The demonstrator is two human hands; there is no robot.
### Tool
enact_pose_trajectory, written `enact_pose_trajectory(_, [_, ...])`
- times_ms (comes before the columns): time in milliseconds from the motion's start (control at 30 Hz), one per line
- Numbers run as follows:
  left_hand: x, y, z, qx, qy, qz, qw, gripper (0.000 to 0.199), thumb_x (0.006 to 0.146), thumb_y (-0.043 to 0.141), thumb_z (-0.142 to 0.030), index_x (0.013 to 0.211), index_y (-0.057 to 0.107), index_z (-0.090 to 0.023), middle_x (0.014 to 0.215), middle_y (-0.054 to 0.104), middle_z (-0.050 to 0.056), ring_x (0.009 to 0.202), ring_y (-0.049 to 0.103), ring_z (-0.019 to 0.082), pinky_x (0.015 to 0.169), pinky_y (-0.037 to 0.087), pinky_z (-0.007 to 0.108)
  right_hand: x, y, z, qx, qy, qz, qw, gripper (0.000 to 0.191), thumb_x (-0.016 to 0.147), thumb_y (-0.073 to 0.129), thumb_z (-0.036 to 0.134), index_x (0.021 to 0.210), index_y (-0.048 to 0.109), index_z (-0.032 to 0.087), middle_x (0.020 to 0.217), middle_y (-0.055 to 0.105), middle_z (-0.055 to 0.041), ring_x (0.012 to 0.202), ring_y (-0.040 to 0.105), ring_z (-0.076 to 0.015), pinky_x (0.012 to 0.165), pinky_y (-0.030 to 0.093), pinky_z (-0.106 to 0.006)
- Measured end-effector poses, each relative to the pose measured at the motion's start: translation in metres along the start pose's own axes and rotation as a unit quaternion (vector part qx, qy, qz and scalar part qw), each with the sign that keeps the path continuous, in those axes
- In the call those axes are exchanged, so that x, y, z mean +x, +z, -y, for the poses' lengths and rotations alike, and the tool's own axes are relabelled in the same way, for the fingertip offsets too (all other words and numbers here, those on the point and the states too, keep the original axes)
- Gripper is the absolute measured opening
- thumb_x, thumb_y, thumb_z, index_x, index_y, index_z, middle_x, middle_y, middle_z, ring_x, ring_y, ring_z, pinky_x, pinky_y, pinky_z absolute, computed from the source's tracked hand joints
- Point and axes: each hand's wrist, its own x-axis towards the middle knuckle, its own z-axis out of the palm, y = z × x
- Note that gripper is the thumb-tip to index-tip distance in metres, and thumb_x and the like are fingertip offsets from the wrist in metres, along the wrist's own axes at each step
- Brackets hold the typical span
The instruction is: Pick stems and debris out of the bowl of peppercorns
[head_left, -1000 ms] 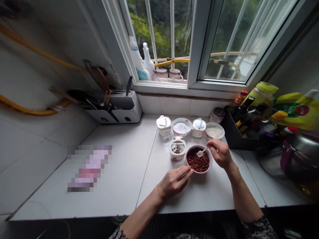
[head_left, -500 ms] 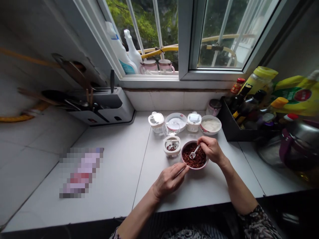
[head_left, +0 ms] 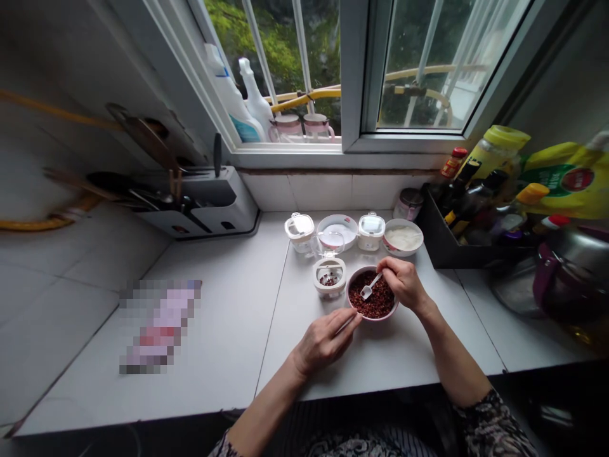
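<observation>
My right hand (head_left: 404, 284) is shut on a small white spoon (head_left: 366, 291), whose bowl rests on dark red spice flakes (head_left: 372, 298) in a pink-rimmed white bowl (head_left: 374, 318). My left hand (head_left: 323, 341) sits just below the bowl's left rim, pinching a thin pale stick (head_left: 346, 325). Its far end is hidden or too thin to follow. To the left of the bowl stands a small white jar (head_left: 328, 278) holding a little dark red spice.
Behind the bowl stand white lidded jars (head_left: 299, 231), a dish of white powder (head_left: 337, 231) and a bowl of white paste (head_left: 403, 236). A black caddy of bottles (head_left: 450, 241) and a metal pot (head_left: 566, 273) are at right. A knife block (head_left: 197, 204) is at back left.
My right hand has moved left over the bowl, carrying the spoon further in. My left hand has barely moved. The whole view has turned slightly, shifting the counter.
</observation>
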Motion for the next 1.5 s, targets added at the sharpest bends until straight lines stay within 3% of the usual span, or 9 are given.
enact_pose_trajectory(233, [0.001,0.0,0.0,-0.003,0.001,-0.001,1.0,0.035,0.093,0.046,-0.003,0.127,0.055,-0.007,0.108,0.067,0.017,0.103,0.067,0.023,0.083,0.062,0.035,0.002,0.001,-0.007,0.098,0.081,-0.005,0.992,0.018,0.076,0.045,0.018,0.07,0.063,0.019,0.057,0.059,0.0017,0.055,0.054,-0.0138,0.055,0.041,-0.025])
enact_pose_trajectory(533, [0.001,0.002,0.001,-0.016,0.002,-0.019,1.0,0.035,0.091,0.048,-0.002,0.125,0.056,-0.006,0.106,0.066,0.017,0.101,0.067,0.023,0.08,0.062,0.035,0.011,-0.001,0.004,0.261,0.206,-0.044,0.942,0.018,0.071,0.057,0.03,0.076,0.067,0.016,0.056,0.062,0.0006,0.039,0.039,-0.0084,0.039,0.031,-0.022])
enact_pose_trajectory(733, [0.0,0.004,0.002,-0.014,0.009,-0.021,1.0,0.036,0.091,0.048,-0.002,0.127,0.055,-0.005,0.108,0.066,0.018,0.103,0.067,0.025,0.082,0.062,0.036,0.008,0.012,0.031,0.21,0.088,-0.065,0.972,0.019,0.085,0.055,0.028,0.091,0.07,0.017,0.074,0.072,-0.0045,0.067,0.067,-0.0178,0.064,0.054,-0.029])
enact_pose_trajectory(833, [-0.002,0.005,0.002,-0.01,0.005,-0.018,1.0,0.04,0.091,0.048,-0.002,0.13,0.053,-0.007,0.108,0.067,0.017,0.102,0.067,0.024,0.082,0.062,0.036,0.006,0.019,0.037,0.098,-0.057,-0.054,0.992,0.021,0.09,0.049,0.019,0.095,0.07,0.018,0.086,0.074,-0.007,0.077,0.07,-0.0187,0.073,0.055,-0.031])
enact_pose_trajectory(933, [-0.003,0.006,0.002,-0.007,0.003,-0.021,1.0,0.042,0.091,0.047,-0.002,0.131,0.052,-0.008,0.109,0.067,0.017,0.102,0.068,0.024,0.081,0.062,0.035,0.004,0.022,0.036,-0.019,-0.19,-0.016,0.982,0.029,0.089,0.045,0.01,0.1,0.07,0.019,0.093,0.074,-0.0087,0.084,0.07,-0.0197,0.075,0.055,-0.032])
enact_pose_trajectory(1000, [-0.003,0.006,0.002,-0.007,0.002,-0.021,1.0,0.041,0.091,0.047,-0.002,0.131,0.052,-0.009,0.109,0.066,0.016,0.102,0.068,0.024,0.08,0.062,0.035,0.004,0.021,0.033,-0.047,-0.226,-0.008,0.973,0.032,0.088,0.044,0.008,0.103,0.069,0.02,0.096,0.074,-0.0092,0.087,0.07,-0.0202,0.076,0.055,-0.032])
enact_pose_trajectory(1100, [-0.002,0.005,0.002,-0.008,0.002,-0.02,1.0,0.041,0.091,0.047,-0.003,0.131,0.052,-0.008,0.11,0.066,0.016,0.104,0.067,0.024,0.081,0.063,0.036,0.003,0.014,0.029,-0.017,-0.2,-0.044,0.979,0.028,0.09,0.045,0.01,0.102,0.068,0.02,0.094,0.074,-0.0079,0.086,0.07,-0.0201,0.077,0.055,-0.033])
enact_pose_trajectory(1233, [0.001,0.002,0.0,-0.007,0.004,-0.02,1.0,0.037,0.091,0.048,-0.002,0.127,0.055,-0.007,0.109,0.066,0.017,0.103,0.067,0.024,0.081,0.063,0.036,0.002,-0.002,0.018,0.024,-0.097,-0.078,0.992,0.019,0.09,0.048,0.014,0.093,0.066,0.019,0.085,0.072,-0.0058,0.075,0.067,-0.0181,0.07,0.054,-0.03])
enact_pose_trajectory(1500, [0.001,0.0,0.0,-0.005,0.005,-0.009,1.0,0.032,0.091,0.049,-0.001,0.121,0.058,-0.005,0.108,0.066,0.017,0.101,0.067,0.024,0.082,0.062,0.035,0.0,-0.004,0.003,-0.026,-0.029,0.051,0.998,0.021,0.086,0.045,0.013,0.083,0.065,0.019,0.076,0.07,-0.0032,0.068,0.064,-0.0166,0.066,0.048,-0.027])
